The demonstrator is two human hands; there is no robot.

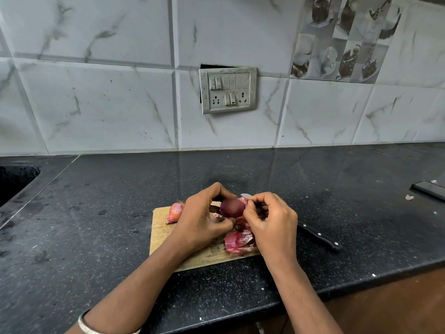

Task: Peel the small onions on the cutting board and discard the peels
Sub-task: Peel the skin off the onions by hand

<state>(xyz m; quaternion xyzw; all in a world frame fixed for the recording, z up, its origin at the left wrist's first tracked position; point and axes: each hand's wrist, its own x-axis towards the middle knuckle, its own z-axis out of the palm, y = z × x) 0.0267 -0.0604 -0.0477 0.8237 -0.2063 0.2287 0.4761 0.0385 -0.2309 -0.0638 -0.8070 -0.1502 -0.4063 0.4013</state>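
Purple onion (232, 208), pink peels (238, 242), tan wood board (160, 233), black speckled counter (120, 213), white marbled tiles (96, 104).

A cutting board (161, 235) lies on the counter (96, 225), near its front edge. Above the board, the left hand (202, 220) and the right hand (272, 222) meet around one onion (232, 208), held between them. Another onion (175, 212) lies at the board's far left corner. A heap of peels (238, 242) sits on the board below the right hand. A knife (320, 236) lies on the counter just right of the board. Farther right rests a phone (429, 189). A sink (14, 182) is sunk in at the far left. On the wall behind, a switch plate (227, 90) hangs.
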